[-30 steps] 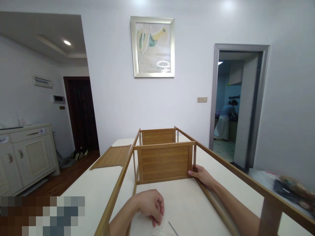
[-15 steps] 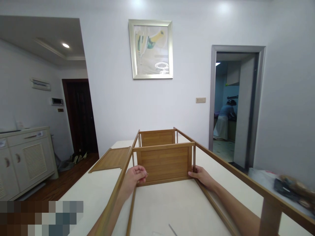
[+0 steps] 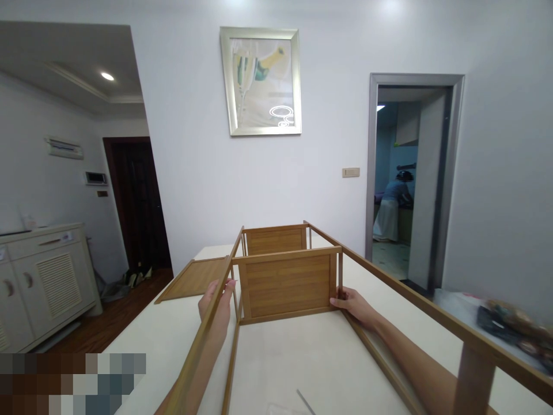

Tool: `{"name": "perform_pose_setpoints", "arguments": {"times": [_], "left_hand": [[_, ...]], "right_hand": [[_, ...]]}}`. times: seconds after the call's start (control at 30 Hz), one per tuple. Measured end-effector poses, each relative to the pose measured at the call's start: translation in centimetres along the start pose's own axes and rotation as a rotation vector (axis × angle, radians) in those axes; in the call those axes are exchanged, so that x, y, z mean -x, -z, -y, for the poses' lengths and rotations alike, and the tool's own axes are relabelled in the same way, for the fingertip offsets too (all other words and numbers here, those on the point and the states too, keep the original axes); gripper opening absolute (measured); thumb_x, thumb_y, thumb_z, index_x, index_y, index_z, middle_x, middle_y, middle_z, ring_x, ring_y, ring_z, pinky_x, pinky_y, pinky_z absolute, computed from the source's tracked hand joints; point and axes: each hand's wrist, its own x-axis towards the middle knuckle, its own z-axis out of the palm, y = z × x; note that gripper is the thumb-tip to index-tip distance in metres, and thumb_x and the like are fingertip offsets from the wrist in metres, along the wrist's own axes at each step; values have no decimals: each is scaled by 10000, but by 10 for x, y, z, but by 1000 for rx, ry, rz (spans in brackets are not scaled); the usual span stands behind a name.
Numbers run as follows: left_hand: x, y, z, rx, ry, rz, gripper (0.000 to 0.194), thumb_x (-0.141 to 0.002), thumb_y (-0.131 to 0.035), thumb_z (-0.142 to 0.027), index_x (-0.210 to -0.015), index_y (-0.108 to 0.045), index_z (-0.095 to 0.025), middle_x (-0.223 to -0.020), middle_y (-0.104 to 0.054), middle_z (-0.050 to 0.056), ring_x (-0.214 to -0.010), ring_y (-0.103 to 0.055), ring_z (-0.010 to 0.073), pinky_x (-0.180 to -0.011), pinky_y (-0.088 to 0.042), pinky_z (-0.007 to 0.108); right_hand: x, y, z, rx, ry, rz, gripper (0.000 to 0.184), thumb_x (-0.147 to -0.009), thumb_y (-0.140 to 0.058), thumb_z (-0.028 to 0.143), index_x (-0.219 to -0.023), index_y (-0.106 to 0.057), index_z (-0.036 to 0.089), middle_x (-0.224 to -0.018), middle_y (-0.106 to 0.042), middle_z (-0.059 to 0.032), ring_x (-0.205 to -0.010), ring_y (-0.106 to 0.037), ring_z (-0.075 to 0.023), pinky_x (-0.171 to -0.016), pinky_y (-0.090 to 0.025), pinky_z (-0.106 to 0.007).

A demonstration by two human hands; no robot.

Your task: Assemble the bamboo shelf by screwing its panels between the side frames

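Observation:
A bamboo shelf frame lies on its side on a white table (image 3: 302,357), with long side rails (image 3: 389,282) running away from me. An upright bamboo shelf panel (image 3: 287,282) spans the frame and a second panel (image 3: 275,240) stands behind it. My left hand (image 3: 218,305) is at the panel's left end, behind the left rail, fingers pinched near the joint; what it holds is hidden. My right hand (image 3: 352,304) grips the panel's lower right corner against the right rail.
A loose bamboo panel (image 3: 194,278) lies flat at the table's left. A thin metal tool (image 3: 305,402) lies near me. Bagged items (image 3: 505,325) sit at the right edge. A white cabinet (image 3: 38,276) stands left; a person stands in the far doorway (image 3: 393,207).
My left hand rose from the near tabletop to the panel's left end, then slipped outward behind the left rail. My right hand stayed on the panel's right corner.

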Motion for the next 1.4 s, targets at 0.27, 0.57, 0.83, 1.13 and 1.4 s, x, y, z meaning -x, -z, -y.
{"name": "perform_pose_setpoints", "arguments": {"times": [0.27, 0.57, 0.83, 1.13, 1.4], "left_hand": [[-23, -1, 15, 313, 48, -99, 315, -580, -795, -290, -836, -667, -157, -799, -684, 19, -734, -650, 155, -649, -550, 281], [-45, -13, 13, 394, 86, 2, 314, -654, -775, -370, -818, -626, -147, -766, -673, 8, -685, -657, 131, -673, -558, 280], [-56, -15, 1, 447, 126, 127, 338, -629, -816, -358, -817, -657, -127, -775, -679, 37, -676, -654, 145, -659, -567, 288], [-56, -17, 0, 473, 87, 74, 326, -585, -843, -314, -804, -684, -132, -786, -692, 11, -692, -644, 108, -666, -542, 224], [-57, -15, 2, 345, 0, 11, 355, -577, -841, -358, -810, -692, -135, -749, -700, 12, -670, -650, 129, -660, -541, 260]], "right_hand": [[-1, 0, -1, -24, 8, 0, 397, -580, -801, 519, -708, -616, 191, -758, -681, -28, -791, -623, -245, -770, -480, -399], [-2, 1, -5, -23, 0, -20, 419, -555, -811, 523, -742, -639, 189, -780, -701, -40, -813, -631, -261, -775, -482, -406], [0, 0, -5, -21, 0, -20, 415, -568, -805, 524, -746, -637, 189, -782, -698, -37, -801, -629, -251, -764, -481, -394], [0, 0, -4, -10, 13, -24, 437, -561, -813, 521, -769, -653, 171, -774, -691, -37, -798, -620, -243, -767, -474, -388], [1, 0, -3, -16, 19, -10, 403, -593, -801, 512, -754, -638, 180, -785, -692, -31, -798, -623, -236, -763, -480, -376]]}}
